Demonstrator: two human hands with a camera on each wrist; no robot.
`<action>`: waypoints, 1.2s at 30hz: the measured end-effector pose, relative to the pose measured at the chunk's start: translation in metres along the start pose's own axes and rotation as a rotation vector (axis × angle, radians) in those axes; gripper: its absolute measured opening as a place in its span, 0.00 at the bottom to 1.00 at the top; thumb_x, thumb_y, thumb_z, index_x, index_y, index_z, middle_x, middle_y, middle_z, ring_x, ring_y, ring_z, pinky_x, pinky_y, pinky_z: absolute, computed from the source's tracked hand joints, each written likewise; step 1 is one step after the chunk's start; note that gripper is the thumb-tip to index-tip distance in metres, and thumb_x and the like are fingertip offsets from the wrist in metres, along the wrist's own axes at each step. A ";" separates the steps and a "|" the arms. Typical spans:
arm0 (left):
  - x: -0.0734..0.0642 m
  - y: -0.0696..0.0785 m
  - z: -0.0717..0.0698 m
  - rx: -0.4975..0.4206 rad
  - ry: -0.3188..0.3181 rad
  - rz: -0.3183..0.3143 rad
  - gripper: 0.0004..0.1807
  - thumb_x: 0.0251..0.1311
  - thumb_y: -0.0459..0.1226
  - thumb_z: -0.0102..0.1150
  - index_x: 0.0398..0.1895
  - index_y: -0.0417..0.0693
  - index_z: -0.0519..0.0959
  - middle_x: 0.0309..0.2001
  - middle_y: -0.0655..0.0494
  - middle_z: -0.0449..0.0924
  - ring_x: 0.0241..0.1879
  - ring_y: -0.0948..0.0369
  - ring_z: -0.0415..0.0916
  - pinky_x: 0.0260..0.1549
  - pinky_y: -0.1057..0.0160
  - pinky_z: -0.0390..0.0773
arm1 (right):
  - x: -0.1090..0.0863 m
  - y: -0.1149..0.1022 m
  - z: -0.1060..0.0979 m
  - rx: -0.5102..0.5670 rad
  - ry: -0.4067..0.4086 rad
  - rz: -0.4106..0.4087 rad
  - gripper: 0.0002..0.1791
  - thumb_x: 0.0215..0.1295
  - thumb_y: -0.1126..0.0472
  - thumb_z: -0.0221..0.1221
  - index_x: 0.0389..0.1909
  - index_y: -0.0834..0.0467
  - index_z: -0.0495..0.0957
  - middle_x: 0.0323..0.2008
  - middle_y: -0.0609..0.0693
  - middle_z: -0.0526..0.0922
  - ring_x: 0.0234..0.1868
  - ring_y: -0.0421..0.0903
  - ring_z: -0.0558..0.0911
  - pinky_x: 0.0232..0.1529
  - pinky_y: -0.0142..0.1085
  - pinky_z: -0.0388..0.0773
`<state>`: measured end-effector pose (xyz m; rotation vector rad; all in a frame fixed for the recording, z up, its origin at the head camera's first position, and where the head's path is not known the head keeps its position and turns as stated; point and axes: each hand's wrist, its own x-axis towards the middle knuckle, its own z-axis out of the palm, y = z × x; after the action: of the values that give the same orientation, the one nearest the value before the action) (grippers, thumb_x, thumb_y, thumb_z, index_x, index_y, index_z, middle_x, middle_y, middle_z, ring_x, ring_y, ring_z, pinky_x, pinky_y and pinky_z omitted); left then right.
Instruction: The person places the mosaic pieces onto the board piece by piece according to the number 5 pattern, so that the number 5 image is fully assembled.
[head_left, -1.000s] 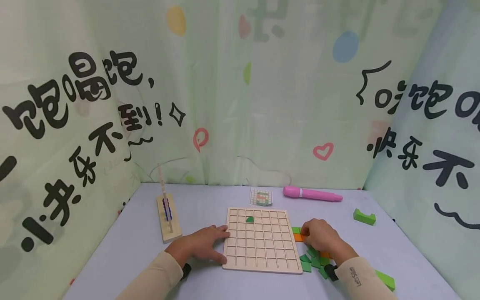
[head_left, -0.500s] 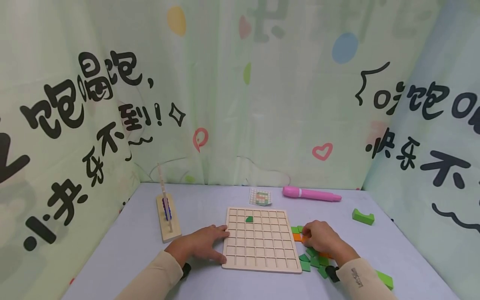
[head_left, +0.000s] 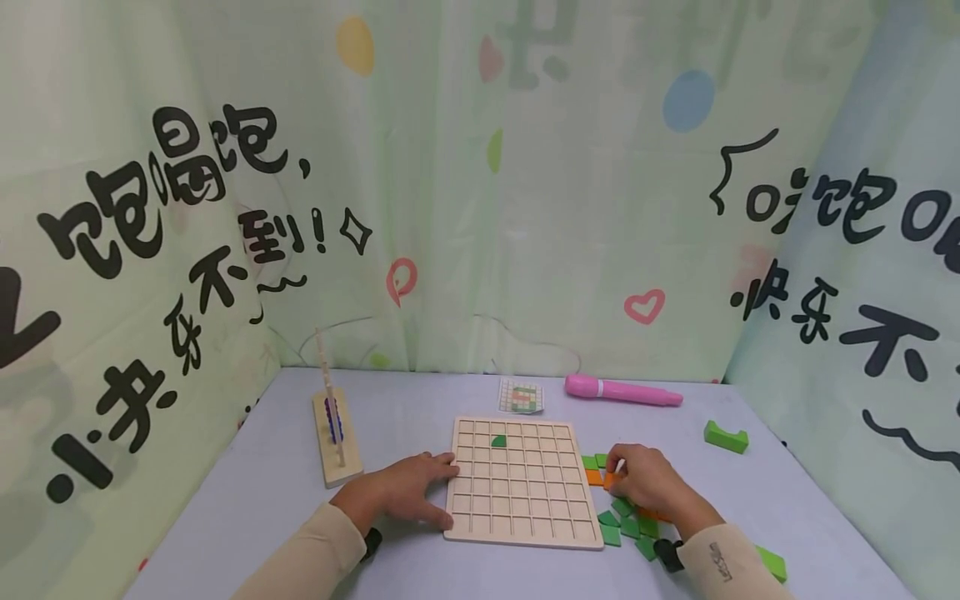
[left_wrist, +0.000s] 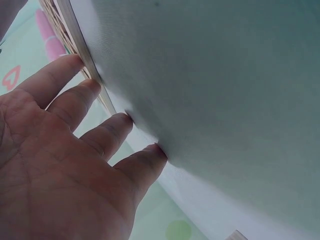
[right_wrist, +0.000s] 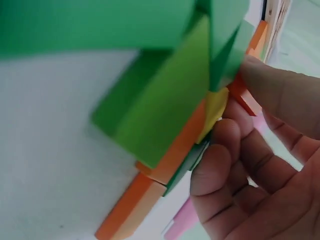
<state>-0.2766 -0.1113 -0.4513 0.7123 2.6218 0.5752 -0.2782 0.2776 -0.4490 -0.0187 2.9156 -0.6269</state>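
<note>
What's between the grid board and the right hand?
In the head view, light green tiles and orange tiles lie between the grid board and the right hand. The stretch isn't bare.

head: evenly lit | left wrist: dim | right wrist: foreground blurred

Table (head_left: 420,404): pale, matte surface. Gridded wooden board (head_left: 517,504) lay flat near the middle. Along its right edge: light-green pieces (head_left: 589,462) and orange pieces (head_left: 594,477); nearer, a loose cluster of green pieces (head_left: 629,527), some overlapping. Just beyond the board, a printed grid card (head_left: 521,397); right of it, a pink pen-shaped object (head_left: 637,391). Far right: notched green block (head_left: 725,437). Near right: light-green block (head_left: 771,565), partly hidden. Left: wooden stand (head_left: 352,471).
</note>
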 end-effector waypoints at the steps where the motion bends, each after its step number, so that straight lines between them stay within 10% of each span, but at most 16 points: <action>1: 0.000 0.000 0.000 0.001 0.001 -0.002 0.43 0.56 0.52 0.77 0.75 0.54 0.72 0.80 0.55 0.61 0.80 0.43 0.55 0.76 0.41 0.61 | 0.000 0.001 0.001 0.003 -0.001 -0.010 0.10 0.62 0.67 0.70 0.38 0.54 0.79 0.33 0.50 0.78 0.35 0.48 0.75 0.35 0.38 0.76; 36: 0.003 -0.003 0.003 -0.016 0.006 -0.001 0.44 0.56 0.53 0.77 0.75 0.55 0.72 0.81 0.57 0.60 0.81 0.44 0.54 0.76 0.41 0.60 | 0.027 -0.065 0.022 0.404 -0.045 -0.147 0.06 0.62 0.70 0.66 0.36 0.59 0.79 0.32 0.51 0.78 0.34 0.46 0.74 0.34 0.36 0.72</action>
<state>-0.2784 -0.1110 -0.4562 0.7055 2.6196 0.5987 -0.3027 0.2076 -0.4464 -0.1961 2.7058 -1.2090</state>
